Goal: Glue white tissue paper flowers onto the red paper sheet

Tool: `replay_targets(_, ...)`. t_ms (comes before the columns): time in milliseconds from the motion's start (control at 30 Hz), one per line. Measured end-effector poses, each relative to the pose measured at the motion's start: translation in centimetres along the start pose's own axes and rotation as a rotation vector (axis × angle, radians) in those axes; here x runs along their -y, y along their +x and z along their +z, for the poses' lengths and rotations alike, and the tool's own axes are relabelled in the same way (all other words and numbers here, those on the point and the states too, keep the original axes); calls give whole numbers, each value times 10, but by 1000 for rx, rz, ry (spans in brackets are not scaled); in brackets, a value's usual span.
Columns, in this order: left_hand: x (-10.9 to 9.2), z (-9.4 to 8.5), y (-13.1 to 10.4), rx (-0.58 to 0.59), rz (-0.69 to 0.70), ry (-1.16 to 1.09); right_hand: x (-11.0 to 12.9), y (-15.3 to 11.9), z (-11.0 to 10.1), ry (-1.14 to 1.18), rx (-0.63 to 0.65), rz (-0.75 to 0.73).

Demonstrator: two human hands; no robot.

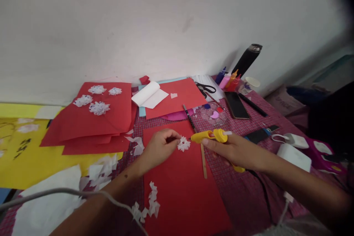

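Observation:
A yellow hot glue gun (pixel 204 136) is gripped in my right hand (pixel 233 149), its nozzle pointing left at a small white paper flower (pixel 183 143). That flower lies on a sheet of red paper (pixel 188 199). From the left, my left hand (pixel 162 147) reaches to the flower's edge with thumb and forefinger pinched together. What sits between those fingertips, if anything, is too small to make out. Crumpled bits of white tissue paper (pixel 152 202) lie on the red sheet's left edge. A wooden stick (pixel 204 162) rests beneath the glue gun.
Finished white flowers sit on red paper (pixel 116 118) at left. A tissue roll (pixel 148 94), black scissors (pixel 206 87), a paint palette (pixel 214 113), a phone (pixel 236 105), paint bottles (pixel 225 80) and a black flask (pixel 247 60) stand beyond. A grey cable (pixel 69 191) crosses my left forearm.

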State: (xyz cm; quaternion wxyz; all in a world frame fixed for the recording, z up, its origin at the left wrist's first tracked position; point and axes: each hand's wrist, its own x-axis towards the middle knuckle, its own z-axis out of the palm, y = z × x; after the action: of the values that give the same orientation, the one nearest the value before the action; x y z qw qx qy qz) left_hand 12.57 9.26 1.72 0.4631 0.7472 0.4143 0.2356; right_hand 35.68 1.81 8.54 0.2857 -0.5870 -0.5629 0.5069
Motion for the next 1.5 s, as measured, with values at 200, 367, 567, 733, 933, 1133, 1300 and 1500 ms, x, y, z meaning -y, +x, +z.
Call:
replay_targets(200, 9, 0, 4, 16, -15, -30, 10, 10, 2, -84, 78, -12)
replay_targets(367, 15, 2, 5, -25, 13, -42, -1, 20, 7, -188, 116, -38)
replay_targets(567, 21, 1, 4, -24, 12, -69, -3, 25, 9, -241, 118, -32)
replay_targets(733, 22, 1, 4, -11, 4, -78, -3, 27, 10, -184, 139, -36)
replay_targets(933, 26, 2, 4, -8, -2, -90, -7, 30, 10, -196, 141, -2)
replay_targets(1133, 27, 3, 5, -4, -7, -92, -13, 33, 12, -223, 166, -20)
replay_targets(1300, 27, 2, 5, 6, 10, -103, -15, 35, 13, -198, 163, -27)
replay_targets(1500, 26, 2, 5, 7, 12, -88, -17, 35, 14, -296, 139, -15)
